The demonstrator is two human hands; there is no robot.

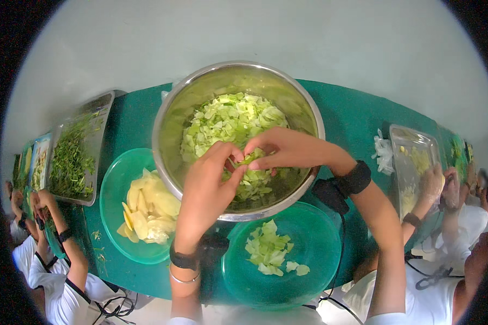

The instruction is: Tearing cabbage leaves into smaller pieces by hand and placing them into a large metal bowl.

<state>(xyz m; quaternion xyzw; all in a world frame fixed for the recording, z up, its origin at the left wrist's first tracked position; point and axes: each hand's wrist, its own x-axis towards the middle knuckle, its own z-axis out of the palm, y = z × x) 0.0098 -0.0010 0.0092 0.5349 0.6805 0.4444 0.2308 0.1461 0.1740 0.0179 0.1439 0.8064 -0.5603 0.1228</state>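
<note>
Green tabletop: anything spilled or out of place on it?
Yes, slightly: a few small green scraps lie loose on the tabletop, left of the green plate of pale slices, outside any container. Nothing else clearly stands out.

Looked like a shared food-prep room: one long green tabletop [347,108] carried a metal bowl [295,108] of cut leaves [233,116], a plate [112,216] of pale slices [146,208] and a tray [99,141] of chopped greens [73,157]. People in white [54,292] worked along both sides, a second tray [421,135] at the right.
</note>
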